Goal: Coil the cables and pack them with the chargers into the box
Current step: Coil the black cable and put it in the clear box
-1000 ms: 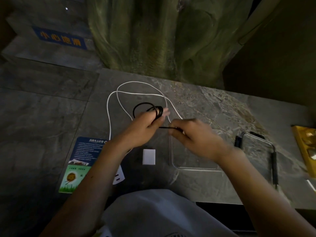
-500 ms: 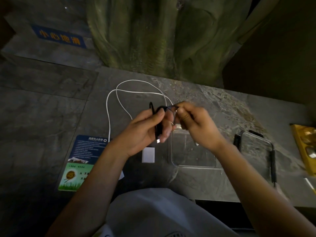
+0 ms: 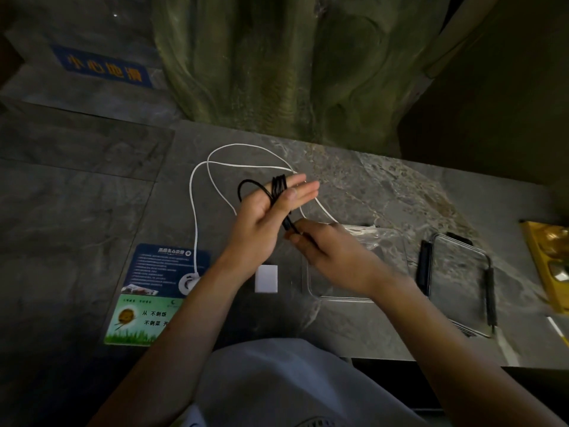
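A black cable [image 3: 277, 192] is wound in loops around the straight fingers of my left hand [image 3: 264, 220], whose thumb presses the strands. My right hand [image 3: 332, 251] pinches the cable's free end just below the left palm. A white cable [image 3: 197, 211] lies in loose loops on the stone table behind my hands, running down to a round white charger [image 3: 187, 283]. A white square charger [image 3: 266, 278] lies flat below my left wrist. The clear plastic box [image 3: 391, 241] sits open under my right hand.
The box's clear lid [image 3: 458, 272] with black clips lies to the right. A blue and green printed card [image 3: 147, 294] sits at the left on the table. A yellow object [image 3: 548, 260] lies at the right edge. A rocky green wall rises behind the table.
My left fingers have straightened out with the black loops around them. My right hand has dropped from beside the left fingers to below the palm, pulling the cable end down.
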Demonstrator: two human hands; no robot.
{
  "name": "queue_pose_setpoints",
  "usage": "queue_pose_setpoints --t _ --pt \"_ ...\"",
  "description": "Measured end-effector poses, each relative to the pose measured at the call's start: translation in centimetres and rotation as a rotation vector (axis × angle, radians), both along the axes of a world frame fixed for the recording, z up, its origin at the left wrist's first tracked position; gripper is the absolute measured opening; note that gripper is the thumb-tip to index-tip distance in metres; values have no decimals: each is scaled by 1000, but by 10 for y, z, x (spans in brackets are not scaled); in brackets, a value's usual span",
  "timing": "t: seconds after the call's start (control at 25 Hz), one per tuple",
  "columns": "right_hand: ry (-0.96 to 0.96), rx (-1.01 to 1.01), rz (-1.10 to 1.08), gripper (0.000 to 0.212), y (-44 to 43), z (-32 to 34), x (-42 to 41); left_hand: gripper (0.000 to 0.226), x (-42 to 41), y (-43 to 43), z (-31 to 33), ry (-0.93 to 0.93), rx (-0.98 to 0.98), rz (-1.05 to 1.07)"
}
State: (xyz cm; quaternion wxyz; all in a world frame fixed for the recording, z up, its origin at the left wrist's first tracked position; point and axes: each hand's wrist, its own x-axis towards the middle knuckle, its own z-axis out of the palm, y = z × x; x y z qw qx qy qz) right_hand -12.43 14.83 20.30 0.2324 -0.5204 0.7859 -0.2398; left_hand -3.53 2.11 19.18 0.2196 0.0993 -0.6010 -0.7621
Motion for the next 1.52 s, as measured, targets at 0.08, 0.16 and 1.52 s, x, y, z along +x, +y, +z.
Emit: queue_pose_setpoints --t 0.08,0.16,1.52 --pt "2 32 3 21 6 4 -4 32 0 -1 -1 -23 -28 14" --pt "12 10 -7 20 10 7 -7 31 0 -3 -1 -44 41 55" --pt "-1176 -689 -848 15 -12 14 -23 25 23 5 13 -210 215 -573"
